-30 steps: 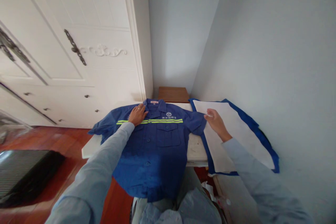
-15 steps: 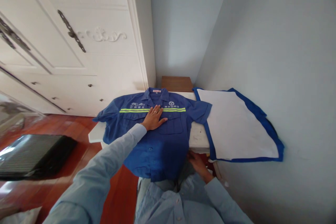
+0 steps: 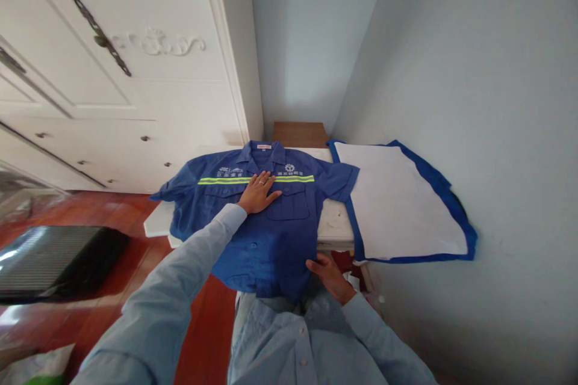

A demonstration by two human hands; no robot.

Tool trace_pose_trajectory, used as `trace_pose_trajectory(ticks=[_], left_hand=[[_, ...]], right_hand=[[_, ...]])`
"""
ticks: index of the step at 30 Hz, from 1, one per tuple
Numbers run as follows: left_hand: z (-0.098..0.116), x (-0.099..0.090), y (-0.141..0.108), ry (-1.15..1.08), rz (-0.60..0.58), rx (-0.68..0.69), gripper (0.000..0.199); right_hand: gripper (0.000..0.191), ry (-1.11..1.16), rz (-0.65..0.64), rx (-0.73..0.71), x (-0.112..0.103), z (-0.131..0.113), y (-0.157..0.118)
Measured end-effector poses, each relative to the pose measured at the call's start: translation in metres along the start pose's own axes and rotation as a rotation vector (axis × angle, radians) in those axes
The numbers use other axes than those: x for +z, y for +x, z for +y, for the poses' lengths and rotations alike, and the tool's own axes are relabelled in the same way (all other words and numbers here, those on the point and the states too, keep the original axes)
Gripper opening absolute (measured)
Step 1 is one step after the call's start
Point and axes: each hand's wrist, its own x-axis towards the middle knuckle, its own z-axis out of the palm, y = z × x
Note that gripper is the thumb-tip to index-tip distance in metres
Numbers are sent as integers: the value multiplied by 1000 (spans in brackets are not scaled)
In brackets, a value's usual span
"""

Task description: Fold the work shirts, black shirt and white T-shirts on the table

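Observation:
A blue short-sleeved work shirt (image 3: 280, 240) lies front up across a white table (image 3: 336, 225), its collar away from me. Yellow-green reflective tape and white printing cross its chest, and its lower part hangs over the near edge. My left hand (image 3: 258, 192), with a ring, rests flat on the chest between the pockets, fingers stretched out. At the shirt's lower right side edge, my right hand (image 3: 333, 278) has the cloth between thumb and fingers; part of the grip is hidden.
A white board with blue cloth around its edges (image 3: 406, 204) lies at right by the grey wall. Behind the collar is a brown wooden box (image 3: 300, 134). A white wardrobe (image 3: 180, 96) stands at left. A black plastic-wrapped item (image 3: 67, 261) lies on the red wooden floor (image 3: 203, 337).
My right hand has come up from below the table edge to the shirt's side edge. My left hand stays flat on the chest. The view has shifted slightly.

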Motion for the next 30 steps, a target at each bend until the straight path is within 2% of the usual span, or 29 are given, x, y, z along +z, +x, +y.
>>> trace_pose_trajectory(ticks=[3,6,8,11,14,19,22,24,30], left_hand=[[-1,0,0,-1,6,5,72],[-1,0,1,-2,-2,1,71],[-1,-1,1,-3,-5,-5,70],[0,-3,1,-5,-4,-7,71],[1,-3,1,-9,-5,-7,71],[0,-2,1,-24,2,-14,70],[-1,-1,1,-31,15,-16,69],[-1,0,1,-35,17,-16,69],[1,-2,0,-34,6,-16,70]], right_hand=[[42,-10,74,-73,1,-11,-9],[48,-29,141,-101,-4,-19,-23],[51,1,129,-82,-7,-22,-32],[43,110,75,12,-6,-23,-36],[36,167,96,45,4,-20,-27],[45,84,23,-26,22,-13,-8],[50,51,-11,-71,25,-7,-2],[51,5,17,-80,25,-1,1],[35,-120,74,-57,26,12,10]])
